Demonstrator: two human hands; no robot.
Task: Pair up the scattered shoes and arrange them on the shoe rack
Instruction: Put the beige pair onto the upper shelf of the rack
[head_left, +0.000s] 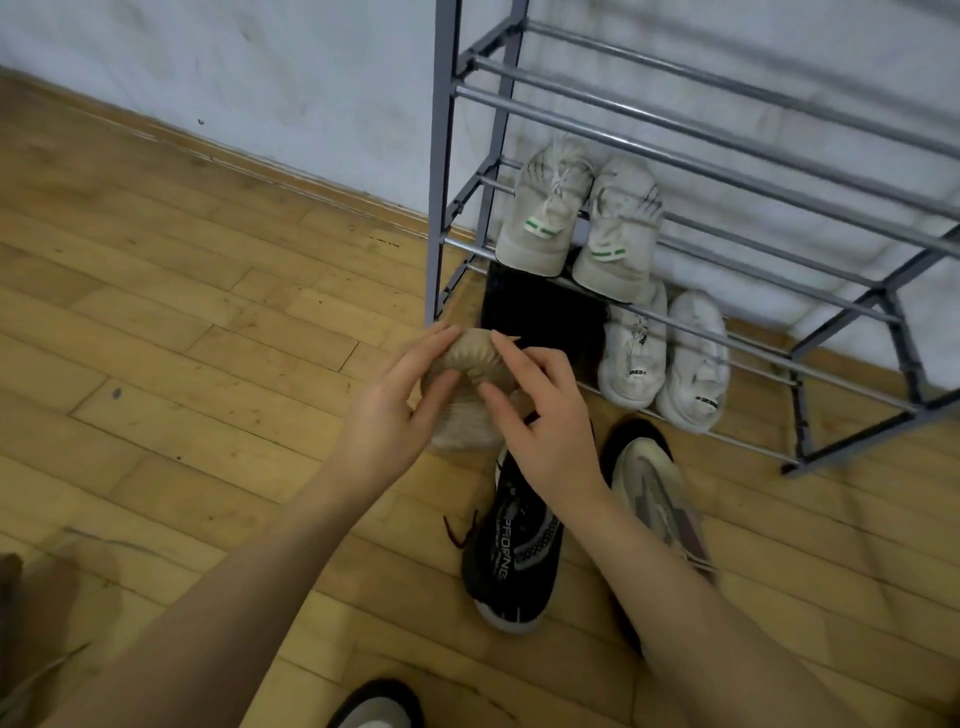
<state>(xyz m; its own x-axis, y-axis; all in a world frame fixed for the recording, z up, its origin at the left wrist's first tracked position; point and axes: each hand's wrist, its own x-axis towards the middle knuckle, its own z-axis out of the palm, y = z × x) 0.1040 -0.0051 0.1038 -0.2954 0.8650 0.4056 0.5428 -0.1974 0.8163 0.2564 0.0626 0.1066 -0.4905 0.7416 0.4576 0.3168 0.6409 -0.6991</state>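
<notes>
- Rack (441, 218) stands far right against the wall, two pale pairs already on its low tiers.
- Black shoe (511, 551) lies near, on the floor.
- Tan slipper (470, 358), held just before the rack's near-left post, looks soft, light and crushable; best taken by its gathered rim.
- Left hand (387, 410) and right hand (545, 415) both pinch that rim.

Both forearms are bare, with no sleeves showing. The left hand (387, 410) and right hand (545, 415) wear no gloves, rings or watch.
</notes>
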